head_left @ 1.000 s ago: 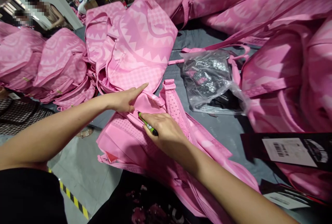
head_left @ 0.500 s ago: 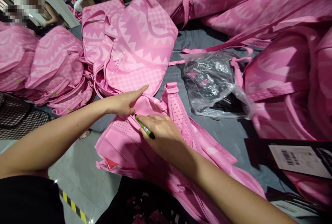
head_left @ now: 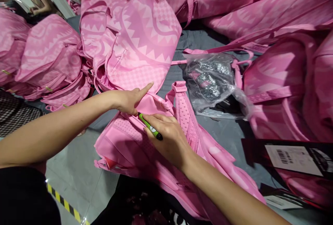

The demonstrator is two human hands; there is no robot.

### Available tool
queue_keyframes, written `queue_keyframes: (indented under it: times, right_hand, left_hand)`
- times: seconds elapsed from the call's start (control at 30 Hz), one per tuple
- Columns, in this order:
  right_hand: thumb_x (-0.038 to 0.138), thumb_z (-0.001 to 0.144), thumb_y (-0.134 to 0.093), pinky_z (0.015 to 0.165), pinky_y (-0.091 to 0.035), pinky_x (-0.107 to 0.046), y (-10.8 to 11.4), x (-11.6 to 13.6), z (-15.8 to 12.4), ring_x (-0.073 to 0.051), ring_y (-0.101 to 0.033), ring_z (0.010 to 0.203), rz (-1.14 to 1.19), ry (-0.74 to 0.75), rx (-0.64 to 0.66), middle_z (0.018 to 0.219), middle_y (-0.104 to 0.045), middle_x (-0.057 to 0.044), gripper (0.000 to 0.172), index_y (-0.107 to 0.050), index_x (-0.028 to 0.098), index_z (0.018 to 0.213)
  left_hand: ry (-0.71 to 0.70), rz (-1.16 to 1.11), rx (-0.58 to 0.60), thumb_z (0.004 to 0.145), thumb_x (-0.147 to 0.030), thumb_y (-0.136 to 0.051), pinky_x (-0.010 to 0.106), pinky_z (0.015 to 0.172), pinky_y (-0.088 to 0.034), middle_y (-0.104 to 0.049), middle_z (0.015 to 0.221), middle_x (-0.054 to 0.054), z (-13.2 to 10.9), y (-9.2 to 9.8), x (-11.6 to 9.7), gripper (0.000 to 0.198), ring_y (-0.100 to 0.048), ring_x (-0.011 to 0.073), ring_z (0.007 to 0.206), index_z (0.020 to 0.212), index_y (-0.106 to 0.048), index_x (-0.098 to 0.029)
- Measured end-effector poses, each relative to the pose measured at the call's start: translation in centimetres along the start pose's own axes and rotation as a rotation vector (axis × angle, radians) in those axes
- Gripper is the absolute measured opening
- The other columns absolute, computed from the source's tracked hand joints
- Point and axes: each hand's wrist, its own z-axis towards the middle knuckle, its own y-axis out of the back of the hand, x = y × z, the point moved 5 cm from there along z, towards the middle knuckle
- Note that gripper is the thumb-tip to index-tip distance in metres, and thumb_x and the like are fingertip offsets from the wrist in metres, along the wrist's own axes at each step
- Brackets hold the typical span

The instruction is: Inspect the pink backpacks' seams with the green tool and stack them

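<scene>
A pink backpack (head_left: 135,145) lies back-side up at the table's near edge, its padded straps running to the right. My right hand (head_left: 166,136) rests on it and grips a green and black pen (head_left: 150,127), whose tip touches the fabric near the top seam. My left hand (head_left: 130,99) presses on the bag's top edge just above the pen tip, forefinger stretched out and the other fingers curled.
Many pink patterned backpacks (head_left: 140,44) are piled across the grey table (head_left: 229,134). A clear plastic bag (head_left: 210,82) of dark items lies right of centre. Black tags with barcode labels (head_left: 293,155) lie at the right. Another person stands at the far left. Yellow-black floor tape (head_left: 67,209) runs below.
The view has shifted slightly. My right hand with the pen has slid a little to the right along the bag; my left hand stays pressed on the top edge.
</scene>
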Motion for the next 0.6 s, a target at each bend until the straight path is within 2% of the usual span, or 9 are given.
queue_keyframes:
  times: [0.17, 0.23, 0.37, 0.47, 0.6]
  right_hand:
    - [0.017, 0.092, -0.059, 0.09, -0.052, -0.04, 0.27, -0.27, -0.05, -0.024, -0.07, 0.099, -0.021, -0.045, 0.028, 0.106, -0.077, -0.01, 0.032, -0.069, 0.018, 0.122]
    - [0.016, 0.091, -0.059, 0.089, -0.053, -0.04, 0.33, -0.32, -0.07, -0.024, -0.071, 0.097, -0.017, -0.051, 0.051, 0.103, -0.077, -0.01, 0.03, -0.07, 0.018, 0.119]
    - [0.016, 0.091, -0.06, 0.09, -0.052, -0.04, 0.03, -0.41, 0.17, -0.024, -0.071, 0.098, 0.028, -0.062, 0.044, 0.105, -0.077, -0.009, 0.028, -0.071, 0.02, 0.117]
    - [0.016, 0.091, -0.061, 0.091, -0.051, -0.04, -0.29, -0.38, 0.33, -0.024, -0.07, 0.1, 0.04, -0.075, 0.023, 0.109, -0.076, -0.009, 0.031, -0.069, 0.021, 0.121]
    - [0.015, 0.091, -0.058, 0.088, -0.051, -0.041, -0.32, 0.0, 0.27, -0.026, -0.07, 0.1, -0.028, -0.076, 0.02, 0.108, -0.076, -0.012, 0.031, -0.07, 0.016, 0.12]
  left_hand:
    - [0.138, 0.097, 0.002, 0.077, -0.024, -0.067, 0.031, 0.075, -0.051, -0.048, 0.141, 0.022, 0.07, 0.02, -0.54, 0.124, -0.067, 0.0283, 0.103, 0.154, 0.03, -0.024]
    - [0.127, 0.085, 0.001, 0.076, -0.022, -0.067, 0.032, 0.076, -0.052, -0.049, 0.14, 0.02, -0.03, 0.04, -0.54, 0.121, -0.066, 0.029, 0.105, 0.156, 0.024, -0.025]
    - [0.028, -0.037, 0.024, 0.08, -0.02, -0.061, 0.026, 0.075, -0.051, -0.049, 0.141, 0.015, -0.03, -0.04, -0.13, 0.112, -0.065, 0.0227, 0.105, 0.157, 0.02, -0.029]
    - [0.052, -0.001, 0.012, 0.081, -0.018, -0.059, 0.027, 0.079, -0.051, -0.049, 0.141, 0.016, 0.09, -0.09, 0.14, 0.107, -0.064, 0.0235, 0.108, 0.158, 0.015, -0.026]
    - [0.087, 0.065, 0.003, 0.078, -0.014, -0.059, 0.028, 0.074, -0.05, -0.048, 0.141, 0.019, 0.14, -0.22, -0.32, 0.108, -0.066, 0.0246, 0.101, 0.158, 0.014, -0.023]
